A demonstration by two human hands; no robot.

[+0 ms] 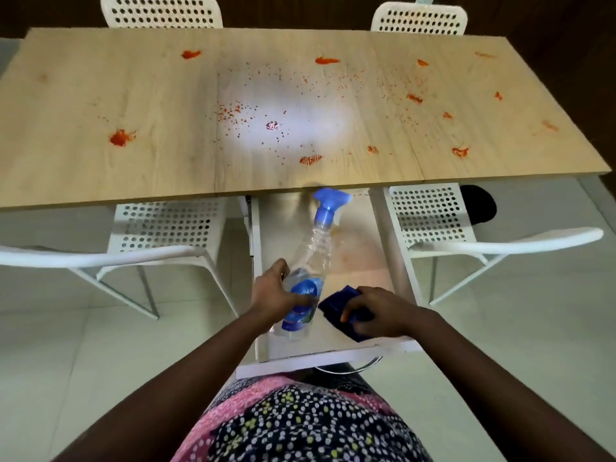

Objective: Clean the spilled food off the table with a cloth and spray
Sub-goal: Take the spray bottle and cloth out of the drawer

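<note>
Head view, looking down: nearest is the person's patterned clothing, with both forearms reaching forward over a low white stand (333, 356) that sits between two white chairs. The left hand (271, 296) is wrapped around the lower body of a clear spray bottle (308, 268), over its blue label, with the blue trigger head tilted away toward the tabletop edge; gripped this low, the bottle seems to be lifted or carried rather than held ready to squeeze, since no finger is near the trigger. Just beside it, the right hand (376, 313) curls over a dark blue cloth (340, 303), pressing it against the stand, likely gathering it up so both tools come along together. Beyond the stand lies the wooden tabletop (100, 95), where the spilled food (121, 138) shows as orange-red smears and fine specks, thickest across the middle and right, with isolated blobs at the left and far edge. Nothing there looks wiped yet, so the cleaning appears barely begun. Two more white chairs (161, 11) stand at the far side
</note>
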